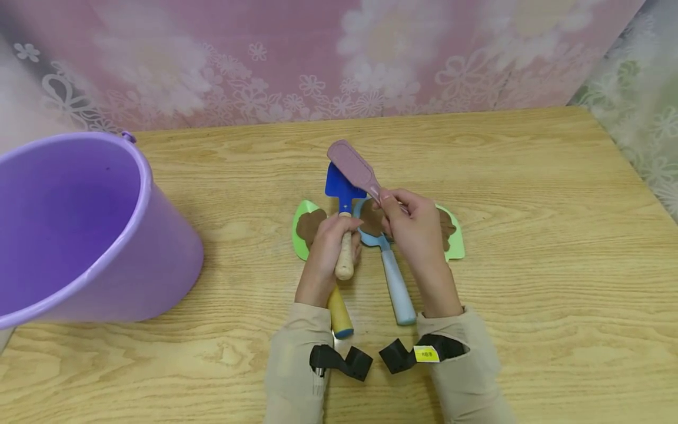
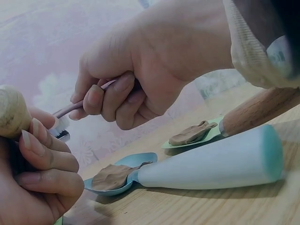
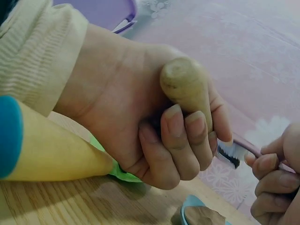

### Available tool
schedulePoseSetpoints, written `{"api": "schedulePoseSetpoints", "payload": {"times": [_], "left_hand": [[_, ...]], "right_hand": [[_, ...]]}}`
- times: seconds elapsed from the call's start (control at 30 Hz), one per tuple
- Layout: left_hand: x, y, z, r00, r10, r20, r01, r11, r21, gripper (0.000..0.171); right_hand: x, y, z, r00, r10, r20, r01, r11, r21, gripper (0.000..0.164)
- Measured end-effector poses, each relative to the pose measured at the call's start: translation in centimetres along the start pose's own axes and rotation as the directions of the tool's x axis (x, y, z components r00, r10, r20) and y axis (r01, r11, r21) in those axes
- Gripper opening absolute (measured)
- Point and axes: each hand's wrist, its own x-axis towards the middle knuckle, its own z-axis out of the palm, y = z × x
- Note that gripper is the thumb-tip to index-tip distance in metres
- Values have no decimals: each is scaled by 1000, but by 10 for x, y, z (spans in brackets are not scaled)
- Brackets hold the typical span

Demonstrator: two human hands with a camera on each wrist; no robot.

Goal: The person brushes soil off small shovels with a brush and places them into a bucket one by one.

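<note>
My left hand (image 1: 327, 244) grips a small blue trowel (image 1: 336, 182) by its pale wooden handle, blade pointing away. In my right hand (image 1: 415, 229) is a mauve flat-backed brush (image 1: 351, 165), pinched by its handle. Its head overlaps the blue blade in the head view; dark-tipped bristles (image 3: 229, 156) show in the right wrist view. Under the hands lies a light blue trowel (image 1: 398, 288) with a brown clay-like lump (image 1: 372, 219). A green trowel with a yellow handle (image 1: 340, 313) lies partly hidden below my left hand, and another green trowel (image 1: 455, 247) behind my right.
A large purple bucket (image 1: 169, 259) stands at the left of the wooden table (image 1: 556, 235). Both green trowels bear brown lumps (image 1: 311, 225) too. The right one has a brown wooden handle (image 2: 262, 110). A pink floral curtain (image 1: 296, 65) hangs behind the table.
</note>
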Motion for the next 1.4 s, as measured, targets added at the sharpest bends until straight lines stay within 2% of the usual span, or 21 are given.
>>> {"api": "schedulePoseSetpoints", "payload": {"times": [0.27, 0.47, 0.63, 0.77, 0.87, 1.1, 1.2, 1.4], "left_hand": [[0, 0, -2, 1000, -10, -6, 10, 1000, -3, 17], [-4, 1, -3, 999, -22, -34, 21, 1000, -19, 18], [-10, 5, -5, 998, -19, -57, 17, 999, -32, 16], [-10, 6, -7, 997, -39, -73, 37, 999, -18, 17], [-9, 7, -10, 995, -48, -92, 46, 999, -26, 20], [-8, 7, -14, 994, -36, -104, 34, 999, -22, 22], [-9, 8, -14, 994, -32, -106, 30, 999, -20, 21], [-10, 8, -13, 995, 4, -97, -5, 1000, -11, 23]], "right_hand": [[0, -1, 3, 998, 25, -52, -28, 998, -54, 29], [0, 0, 5, 997, 25, -72, -31, 996, -89, 29], [-1, 1, 10, 994, -32, -107, 16, 989, -144, 28], [-1, 2, 13, 978, -114, -173, 79, 977, -199, 26], [-2, 2, 14, 969, -143, -202, 102, 974, -200, 24], [-3, 4, 16, 981, -125, -147, 91, 971, -219, 26], [-3, 4, 16, 985, -114, -133, 86, 977, -195, 26], [-3, 3, 16, 997, -82, -7, 80, 989, -123, 27]]}}
